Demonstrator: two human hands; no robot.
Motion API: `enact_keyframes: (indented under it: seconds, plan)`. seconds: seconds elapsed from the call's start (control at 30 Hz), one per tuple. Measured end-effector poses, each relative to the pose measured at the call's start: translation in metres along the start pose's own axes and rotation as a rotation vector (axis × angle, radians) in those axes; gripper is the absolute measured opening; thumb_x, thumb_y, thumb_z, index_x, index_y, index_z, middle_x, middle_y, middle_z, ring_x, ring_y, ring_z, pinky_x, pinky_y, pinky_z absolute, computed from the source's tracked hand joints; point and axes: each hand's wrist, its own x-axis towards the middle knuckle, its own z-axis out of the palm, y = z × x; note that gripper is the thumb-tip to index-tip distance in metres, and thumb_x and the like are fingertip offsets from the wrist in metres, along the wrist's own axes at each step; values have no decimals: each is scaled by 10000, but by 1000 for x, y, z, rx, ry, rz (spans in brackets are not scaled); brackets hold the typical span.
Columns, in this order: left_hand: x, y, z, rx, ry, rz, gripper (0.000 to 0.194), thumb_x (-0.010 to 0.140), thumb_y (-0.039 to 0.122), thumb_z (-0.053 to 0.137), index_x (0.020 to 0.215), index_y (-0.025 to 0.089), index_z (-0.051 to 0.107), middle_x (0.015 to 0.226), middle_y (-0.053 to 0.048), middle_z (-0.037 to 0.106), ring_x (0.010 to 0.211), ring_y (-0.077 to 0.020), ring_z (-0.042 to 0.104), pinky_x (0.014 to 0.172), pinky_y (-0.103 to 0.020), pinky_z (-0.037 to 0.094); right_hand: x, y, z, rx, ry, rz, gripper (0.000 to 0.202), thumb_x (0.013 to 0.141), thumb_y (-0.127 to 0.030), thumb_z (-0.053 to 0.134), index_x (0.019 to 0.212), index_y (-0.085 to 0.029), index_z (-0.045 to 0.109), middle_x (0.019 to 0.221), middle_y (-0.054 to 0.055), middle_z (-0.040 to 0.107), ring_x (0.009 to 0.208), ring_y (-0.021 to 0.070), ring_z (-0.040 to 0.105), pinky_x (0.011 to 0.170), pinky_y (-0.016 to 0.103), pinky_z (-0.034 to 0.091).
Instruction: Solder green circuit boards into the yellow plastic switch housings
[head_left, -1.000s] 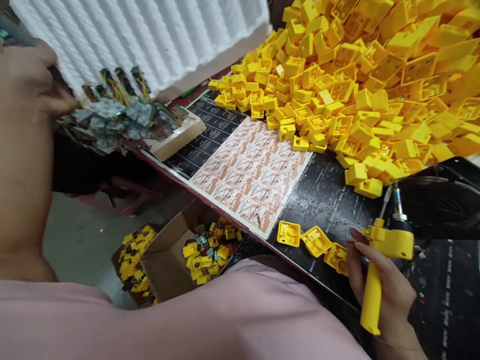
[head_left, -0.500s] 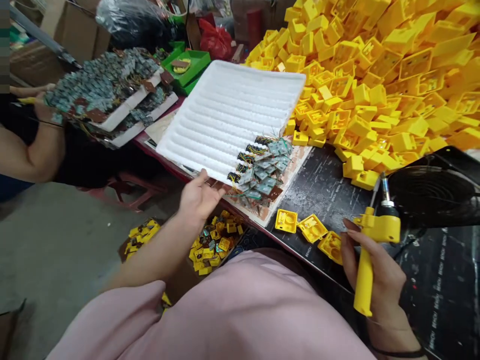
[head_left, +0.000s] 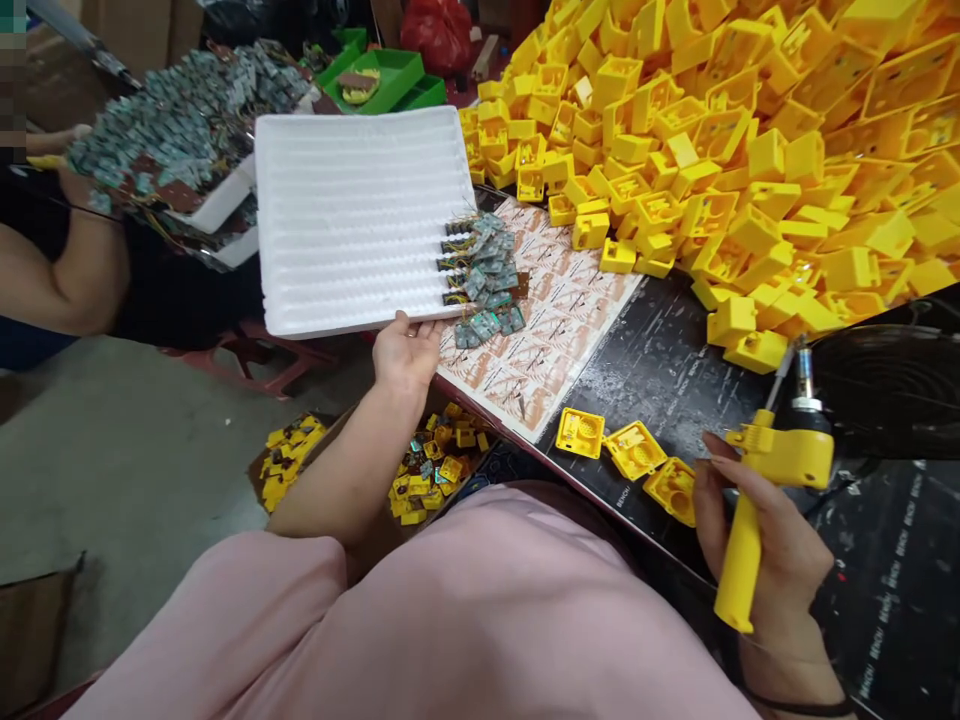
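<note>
My left hand (head_left: 407, 358) grips the near edge of a white ridged foam tray (head_left: 345, 220), thumb on the rim and fingers partly hidden below. Along the tray's right end lie several small circuit boards (head_left: 491, 265) with wires and black parts attached. In my right hand (head_left: 780, 540) is a yellow soldering gun (head_left: 739, 560), its metal tip (head_left: 805, 375) pointing up and away from me. Close to that hand, three open yellow plastic casings (head_left: 634, 450) sit in a row at the bench edge.
A big heap of yellow casings (head_left: 690, 150) fills the back right. A black fan-like unit (head_left: 885, 390) stands at right. Across on the left, another person's arm (head_left: 82, 270) is beside piled circuit boards (head_left: 195, 120). Boxes of yellow parts (head_left: 435, 470) sit below the bench.
The foam tray has swung left and turned in my left hand, uncovering more of the patterned sheet on the bench. My right hand still holds the soldering gun in much the same place.
</note>
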Motion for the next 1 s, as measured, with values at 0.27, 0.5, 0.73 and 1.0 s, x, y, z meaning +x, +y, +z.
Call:
enact_keyframes:
  seconds: [0.27, 0.5, 0.73, 1.0]
  plan:
    - [-18, 24, -50, 821, -515, -123, 154, 957, 148, 638, 985, 120, 787, 946, -152, 813, 837, -215, 791, 830, -328, 650, 2, -2, -4, 8, -33, -12, 424, 879, -110, 871, 1267, -148, 704, 1195, 137, 821, 882, 238, 815, 812, 326, 622]
    - [22, 24, -14, 1703, -737, 1319, 299, 1003, 475, 702, 998, 197, 813, 1004, -107, 778, 1008, -299, 695, 992, -472, 464, 2, 0, -5, -11, -54, -10, 514, 892, -119, 868, 1363, -194, 675, 1244, 100, 814, 943, 232, 820, 819, 314, 626]
    - [10, -4, 8, 1867, -916, 1563, 280, 1062, 357, 539, 1034, 199, 768, 1150, -135, 762, 1153, -353, 647, 976, -494, 429, 7, -16, -14, -106, -75, -77, 632, 887, -121, 877, 1459, -221, 625, 1171, 56, 834, 752, 169, 777, 702, 276, 577]
    - [7, -6, 15, 1854, -1130, 1393, 239, 978, 235, 544, 885, 172, 755, 959, -146, 780, 1065, -352, 707, 1029, -535, 469, 22, -35, 6, -54, -142, -162, 441, 980, -286, 806, 1372, -228, 615, 1086, 56, 800, 902, 219, 791, 916, 349, 612]
